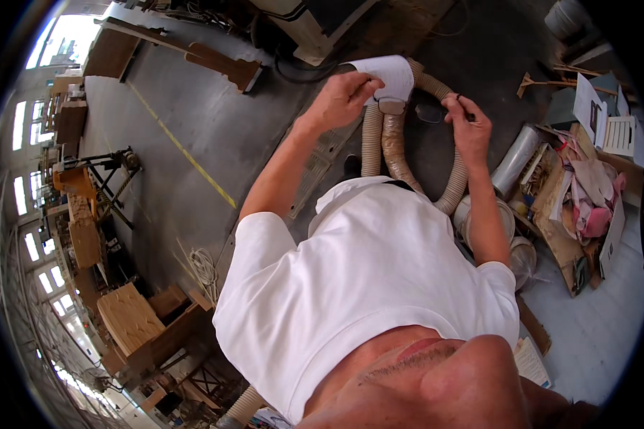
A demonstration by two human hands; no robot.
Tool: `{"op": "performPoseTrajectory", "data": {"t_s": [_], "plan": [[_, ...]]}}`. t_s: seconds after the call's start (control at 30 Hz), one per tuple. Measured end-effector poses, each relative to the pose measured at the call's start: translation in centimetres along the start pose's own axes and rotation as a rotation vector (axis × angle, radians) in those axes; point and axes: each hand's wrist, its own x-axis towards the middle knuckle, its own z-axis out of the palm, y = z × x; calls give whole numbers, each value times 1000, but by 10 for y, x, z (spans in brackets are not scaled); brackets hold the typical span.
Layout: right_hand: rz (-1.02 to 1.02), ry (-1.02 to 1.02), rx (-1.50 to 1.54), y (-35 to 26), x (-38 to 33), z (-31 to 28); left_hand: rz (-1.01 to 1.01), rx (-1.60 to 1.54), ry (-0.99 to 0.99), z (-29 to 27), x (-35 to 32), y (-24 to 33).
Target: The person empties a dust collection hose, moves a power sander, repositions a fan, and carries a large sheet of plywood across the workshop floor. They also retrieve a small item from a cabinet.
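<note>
A pair of eyeglasses [429, 113] hangs between my two hands, lenses over the hoses below. My left hand [345, 99] is closed, its thumb and fingers pinched at the left temple. At the other side my right hand [471, 127] pinches the right temple, fingers curled. A white sheet of paper [388, 71] with faint markings shows just beyond my left hand; whether that hand also touches it I cannot tell.
Ribbed beige hoses [371, 143] curve across the floor ahead of me. To the right are a bucket [504, 218], a shiny duct [519, 157] and a wooden box of pink rags [594, 207]. Wooden furniture pieces [130, 318] stand at left; a yellow line [186, 154] crosses the floor.
</note>
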Motion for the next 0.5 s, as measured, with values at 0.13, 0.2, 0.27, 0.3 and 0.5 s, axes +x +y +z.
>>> {"op": "performPoseTrajectory", "data": {"t_s": [0.13,0.2,0.27,0.3,0.5], "plan": [[-268,36,9,-64,2,-7,309,154,135,-27,2,52],[-380,18,44,-88,3,-6,500,269,232,-41,0,66],[-506,14,21,-119,1,-9,669,357,328,-52,0,87],[-541,11,29,-129,1,-10,708,371,354,-56,0,96],[-652,21,21,-195,-12,-27,783,298,416,-72,-9,144]]}}
